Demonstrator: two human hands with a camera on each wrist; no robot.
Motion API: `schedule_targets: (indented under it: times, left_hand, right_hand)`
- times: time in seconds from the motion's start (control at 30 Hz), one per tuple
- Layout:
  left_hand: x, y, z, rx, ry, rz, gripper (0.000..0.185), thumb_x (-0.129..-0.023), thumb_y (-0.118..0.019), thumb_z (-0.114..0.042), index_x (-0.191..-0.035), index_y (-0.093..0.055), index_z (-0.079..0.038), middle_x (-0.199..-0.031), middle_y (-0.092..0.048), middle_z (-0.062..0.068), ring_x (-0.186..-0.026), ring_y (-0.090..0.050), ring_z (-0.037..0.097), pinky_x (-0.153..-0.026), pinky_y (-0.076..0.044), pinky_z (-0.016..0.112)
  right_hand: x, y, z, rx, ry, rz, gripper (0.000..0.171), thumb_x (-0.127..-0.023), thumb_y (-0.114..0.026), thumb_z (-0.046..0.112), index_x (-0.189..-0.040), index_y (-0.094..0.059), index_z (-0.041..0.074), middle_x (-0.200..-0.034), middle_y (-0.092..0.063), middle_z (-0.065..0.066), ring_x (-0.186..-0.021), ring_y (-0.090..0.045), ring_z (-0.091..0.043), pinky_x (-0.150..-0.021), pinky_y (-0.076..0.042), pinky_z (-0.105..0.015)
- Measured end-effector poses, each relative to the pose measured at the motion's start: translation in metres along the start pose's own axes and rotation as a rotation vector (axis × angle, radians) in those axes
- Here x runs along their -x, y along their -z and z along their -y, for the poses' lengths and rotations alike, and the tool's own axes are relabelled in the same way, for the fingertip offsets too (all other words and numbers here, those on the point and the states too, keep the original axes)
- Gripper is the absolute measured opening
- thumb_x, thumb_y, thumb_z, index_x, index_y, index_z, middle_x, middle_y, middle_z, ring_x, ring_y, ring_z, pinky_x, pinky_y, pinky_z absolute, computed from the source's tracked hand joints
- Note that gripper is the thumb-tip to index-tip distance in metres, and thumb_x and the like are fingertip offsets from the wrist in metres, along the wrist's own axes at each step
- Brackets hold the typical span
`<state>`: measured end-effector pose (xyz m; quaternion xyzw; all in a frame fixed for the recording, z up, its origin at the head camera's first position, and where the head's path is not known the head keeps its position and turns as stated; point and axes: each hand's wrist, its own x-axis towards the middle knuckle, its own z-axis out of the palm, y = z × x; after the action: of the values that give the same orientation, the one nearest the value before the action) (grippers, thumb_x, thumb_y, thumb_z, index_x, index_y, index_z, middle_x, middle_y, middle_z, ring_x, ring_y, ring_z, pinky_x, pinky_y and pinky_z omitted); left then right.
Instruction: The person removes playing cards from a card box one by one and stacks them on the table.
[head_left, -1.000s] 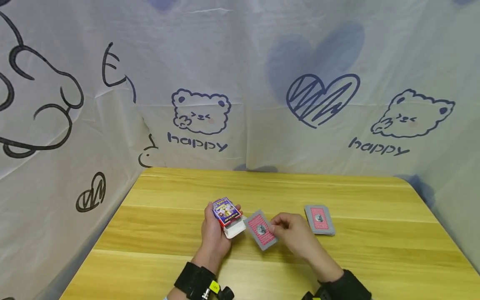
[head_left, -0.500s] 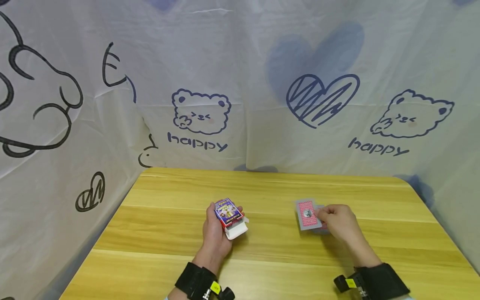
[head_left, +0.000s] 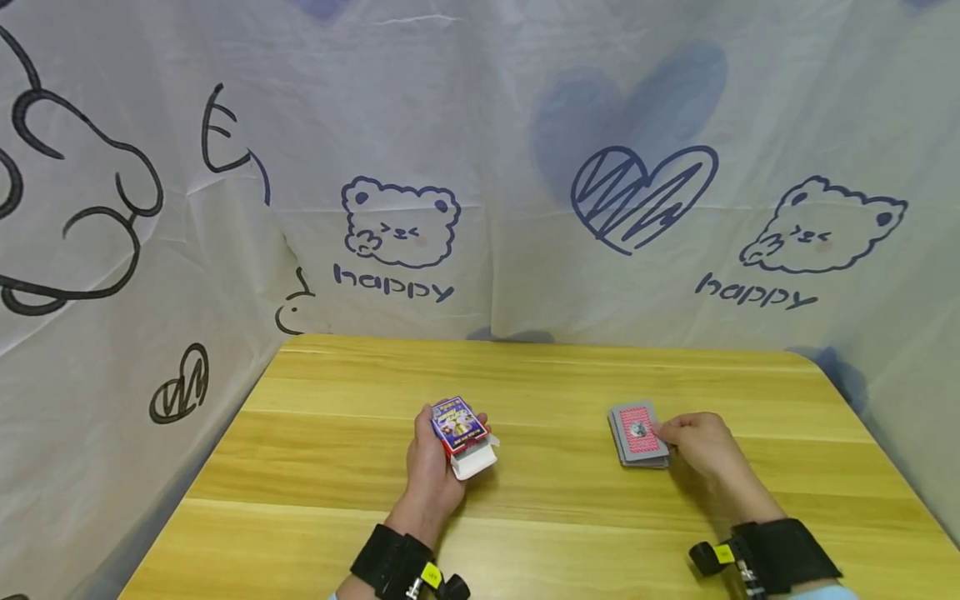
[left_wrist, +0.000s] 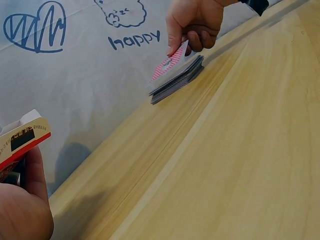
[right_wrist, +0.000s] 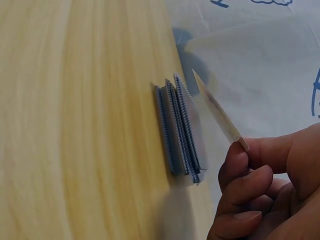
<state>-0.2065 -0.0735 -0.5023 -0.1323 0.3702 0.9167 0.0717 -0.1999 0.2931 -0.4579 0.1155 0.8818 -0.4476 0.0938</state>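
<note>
at left, left hand (head_left: 431, 467) curled round a blue and red card box (head_left: 457, 425), white flap open toward the right, raised just off the wooden table (head_left: 540, 533); at right, well apart from it, right hand (head_left: 701, 446) pinching a single card (head_left: 637, 427) by its near edge between thumb and fingers, right above a face-down stack of cards (head_left: 641, 454) with red backs and grey borders. seen only from the wrists: held card tilted, far edge lifted off the stack (left_wrist: 177, 77), a gap under it; stack edges (right_wrist: 177, 130) uneven, fanned slightly; box end showing a red stripe (left_wrist: 22, 140). flat from the head view. pale yellow planks underneath; white cloth backdrop (head_left: 480, 167) on two sides, printed with blue bears, hearts and the word "happy".
</note>
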Motion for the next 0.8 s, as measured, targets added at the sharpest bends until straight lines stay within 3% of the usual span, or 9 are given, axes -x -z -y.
schedule_targets:
  times: [0.1, 0.27, 0.47, 0.8]
  left_hand:
    - [0.0, 0.0, 0.0, 0.0, 0.003, 0.002, 0.062, -0.112, -0.028, -0.056, -0.158, -0.031, -0.013, -0.153, -0.046, 0.024, -0.114, -0.071, 0.025, -0.096, -0.062, 0.042]
    - [0.001, -0.001, 0.0, -0.002, 0.002, 0.01, 0.064, -0.113, -0.028, -0.055, -0.16, -0.028, -0.012, -0.154, -0.045, 0.025, -0.114, -0.071, 0.026, -0.095, -0.062, 0.043]
    - [0.001, -0.001, 0.0, -0.002, 0.002, 0.014, 0.065, -0.113, -0.027, -0.055, -0.162, -0.025, -0.012, -0.154, -0.044, 0.024, -0.113, -0.071, 0.025, -0.095, -0.062, 0.042]
    - [0.001, -0.001, 0.0, -0.009, 0.005, 0.01, 0.063, -0.113, -0.027, -0.054, -0.161, -0.027, -0.013, -0.155, -0.044, 0.024, -0.114, -0.071, 0.025, -0.096, -0.062, 0.043]
  right_hand:
    - [-0.001, -0.001, -0.001, -0.009, -0.005, -0.005, 0.035, -0.107, -0.059, 0.024, -0.113, -0.071, -0.008, -0.09, -0.059, -0.01, -0.08, -0.049, -0.024, -0.066, -0.039, -0.035]
    - [-0.004, -0.004, -0.005, 0.033, -0.001, -0.034, 0.034, -0.105, -0.062, 0.025, -0.107, -0.073, -0.007, -0.098, -0.064, -0.014, -0.079, -0.05, -0.024, -0.063, -0.039, -0.033]
    - [-0.005, -0.01, -0.01, 0.136, 0.031, -0.078, 0.031, -0.102, -0.063, 0.026, -0.095, -0.073, -0.003, -0.088, -0.066, -0.01, -0.069, -0.05, -0.021, -0.058, -0.038, -0.032]
    - [-0.008, -0.015, -0.012, 0.216, 0.048, -0.086, 0.033, -0.1, -0.064, 0.028, -0.077, -0.064, 0.005, -0.07, -0.055, -0.002, -0.059, -0.044, -0.016, -0.054, -0.035, -0.029]
